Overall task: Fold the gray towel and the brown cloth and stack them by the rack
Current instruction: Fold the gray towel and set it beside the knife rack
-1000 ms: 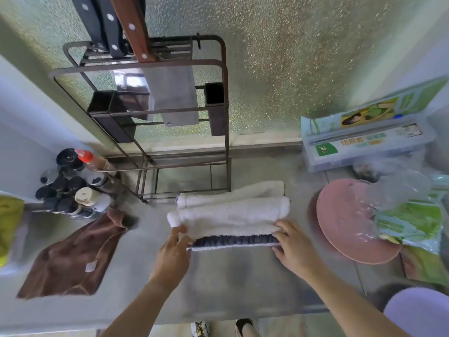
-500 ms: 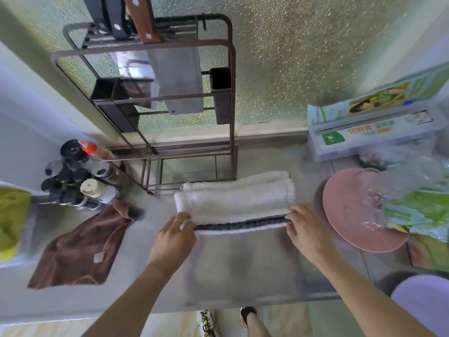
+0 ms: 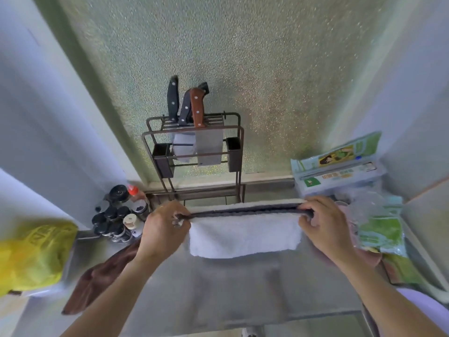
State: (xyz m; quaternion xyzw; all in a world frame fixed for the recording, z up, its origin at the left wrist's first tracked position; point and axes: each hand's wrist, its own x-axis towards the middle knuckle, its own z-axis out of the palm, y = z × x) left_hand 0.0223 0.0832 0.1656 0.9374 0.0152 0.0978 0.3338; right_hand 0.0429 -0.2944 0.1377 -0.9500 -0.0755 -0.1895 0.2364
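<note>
- Both hands are up off the counter holding the folded towel (image 3: 244, 235) stretched between them. The left hand (image 3: 163, 231) pinches the left end of the top edge, and the right hand (image 3: 324, 226) has its fingers curled over the right end.
- The towel is fluffy terry, whitish-gray on the face toward the camera, with a dark gray ribbed band along the top fold. It hangs as a wide rectangle with a soft, rounded bottom edge, right in front of the rack's base.
- The rack (image 3: 194, 152) is thin brown metal rod, boxy in shape, standing against a pebbled frosted glass pane (image 3: 243, 57).
- Its top slot holds three knives: two with black riveted handles (image 3: 173, 100) and a cleaver with a brown wooden handle (image 3: 197, 108), its broad flat blade hanging down. There's a small dark square cup on each side; I can't see inside them.
- The brown cloth (image 3: 97, 276) lies crumpled on the gray speckled countertop (image 3: 230, 288) to the left, partly under the left forearm.
- A cluster of dark-capped spice jars (image 3: 114, 220) sits left of the rack, with one red-capped bottle among them.
- A crinkly yellow plastic bag (image 3: 31, 254) is at far left. On the right is a box of cling wrap (image 3: 340, 171), I think, plus green-printed plastic packaging (image 3: 379, 229).
</note>
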